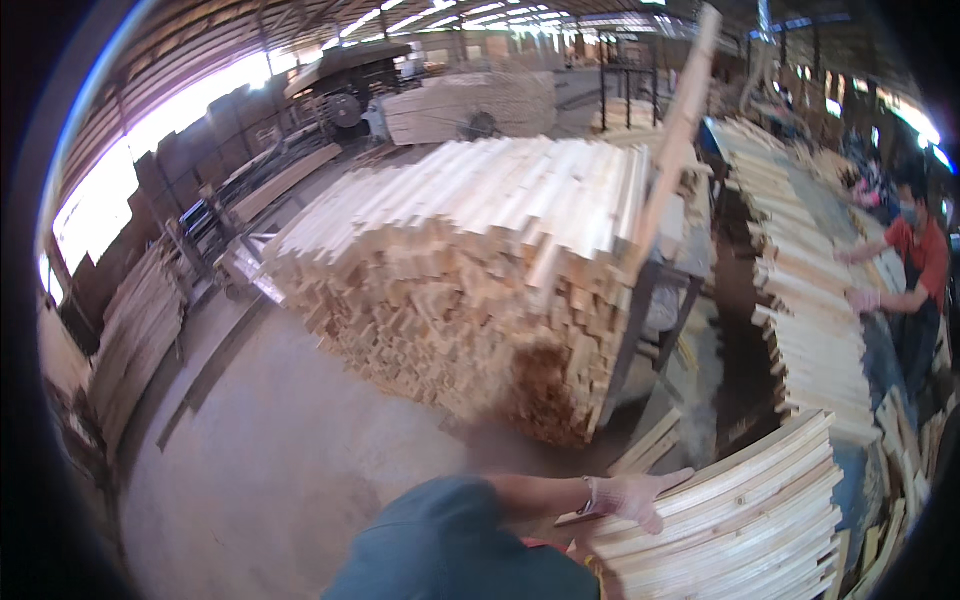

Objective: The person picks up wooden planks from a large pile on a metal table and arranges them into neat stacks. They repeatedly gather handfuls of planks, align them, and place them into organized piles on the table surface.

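My left hand [632, 497], in a pale knit glove, reaches to the right from a teal sleeve at the lower edge. It lies on the near end of the top wooden slat [700, 480] of a low stack of slats [745, 535] at the lower right, fingers curled over that slat's end. My right hand is out of view. Ahead stands a big pile of short pale wood pieces [470, 270].
One long slat [680, 130] leans upright against the big pile's right side. A row of stacked slats [805, 310] runs along a long bench on the right, where a co-worker in a red shirt [925, 255] handles them. More timber stacks [135, 340] sit left, on a concrete floor [280, 440].
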Demonstrator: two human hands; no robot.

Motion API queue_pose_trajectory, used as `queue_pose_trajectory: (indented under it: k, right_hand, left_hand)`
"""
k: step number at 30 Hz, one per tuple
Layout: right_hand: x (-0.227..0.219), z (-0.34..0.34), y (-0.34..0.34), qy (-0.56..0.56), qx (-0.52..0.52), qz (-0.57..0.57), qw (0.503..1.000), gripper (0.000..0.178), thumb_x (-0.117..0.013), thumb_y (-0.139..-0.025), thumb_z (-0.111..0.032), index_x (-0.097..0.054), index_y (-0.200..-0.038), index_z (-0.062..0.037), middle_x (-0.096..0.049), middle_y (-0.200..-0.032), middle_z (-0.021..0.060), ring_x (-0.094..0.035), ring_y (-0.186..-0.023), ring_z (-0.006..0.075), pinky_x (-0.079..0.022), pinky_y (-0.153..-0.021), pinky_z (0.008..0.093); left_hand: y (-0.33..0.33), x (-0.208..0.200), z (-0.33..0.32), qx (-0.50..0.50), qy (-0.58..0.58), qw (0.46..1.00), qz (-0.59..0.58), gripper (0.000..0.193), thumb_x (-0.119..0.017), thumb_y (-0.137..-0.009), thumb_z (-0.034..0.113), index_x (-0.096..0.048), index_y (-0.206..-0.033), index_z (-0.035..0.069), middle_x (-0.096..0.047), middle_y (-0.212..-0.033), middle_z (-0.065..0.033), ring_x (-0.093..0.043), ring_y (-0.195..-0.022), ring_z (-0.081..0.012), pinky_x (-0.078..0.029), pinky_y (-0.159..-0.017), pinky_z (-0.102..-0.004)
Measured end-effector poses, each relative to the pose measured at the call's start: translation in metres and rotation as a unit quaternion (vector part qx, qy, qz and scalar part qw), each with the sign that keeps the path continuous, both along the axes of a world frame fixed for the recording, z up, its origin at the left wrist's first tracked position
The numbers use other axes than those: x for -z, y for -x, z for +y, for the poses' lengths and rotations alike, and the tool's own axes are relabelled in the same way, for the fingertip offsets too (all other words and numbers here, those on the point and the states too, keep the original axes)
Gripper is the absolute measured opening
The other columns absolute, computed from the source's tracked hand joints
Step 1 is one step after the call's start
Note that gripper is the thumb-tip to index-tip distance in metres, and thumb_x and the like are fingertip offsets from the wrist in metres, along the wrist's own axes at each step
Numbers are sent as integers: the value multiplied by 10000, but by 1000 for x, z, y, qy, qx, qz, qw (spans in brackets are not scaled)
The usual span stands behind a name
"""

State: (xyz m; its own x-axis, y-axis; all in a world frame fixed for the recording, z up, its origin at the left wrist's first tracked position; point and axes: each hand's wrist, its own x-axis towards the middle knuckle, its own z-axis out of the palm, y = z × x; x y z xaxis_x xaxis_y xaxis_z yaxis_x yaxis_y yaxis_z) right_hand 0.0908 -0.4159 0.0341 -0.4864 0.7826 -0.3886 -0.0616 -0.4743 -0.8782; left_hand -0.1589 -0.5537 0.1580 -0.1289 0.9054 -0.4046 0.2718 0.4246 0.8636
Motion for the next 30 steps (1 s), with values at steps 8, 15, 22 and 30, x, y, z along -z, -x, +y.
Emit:
queue_pose_trajectory:
  k: [8,15,22,30]
  right_hand:
    - [-65,-143,62,-52,-86,41,994,653,-552,-1052,-325,-400,-1603,-9,-484,-1588,172,-468,-1431,358,-414,-1183,459]
    - [-115,-302,160,-106,-128,82,983,668,-538,-1053,-346,-388,-1615,-16,-457,-1617,178,-441,-1453,382,-405,-1191,476]
    - [-172,-448,268,-145,-136,123,972,683,-524,-1054,-366,-377,-1627,-24,-430,-1646,183,-414,-1476,405,-395,-1198,493]
    - [-229,-556,377,-186,-206,171,945,710,-532,-1041,-383,-359,-1645,-53,-390,-1683,185,-366,-1509,435,-377,-1214,518]
  left_hand:
    - [24,-73,-221,-127,-236,956,122,1192,-808,-776,244,-97,-1729,160,-547,-1544,-234,-612,-1339,-371,-446,-1157,-406]
    - [86,-142,-481,-207,-255,931,162,1155,-830,-816,348,-144,-1719,131,-565,-1497,-246,-618,-1323,-406,-481,-1106,-435]
    - [191,-173,-719,-301,-302,874,232,1182,-854,-772,395,-197,-1698,67,-600,-1463,-256,-633,-1314,-382,-494,-1085,-406]
    - [304,-211,-890,-384,-354,819,237,1211,-891,-766,286,-158,-1704,62,-615,-1473,-232,-617,-1351,-272,-466,-1131,-361]
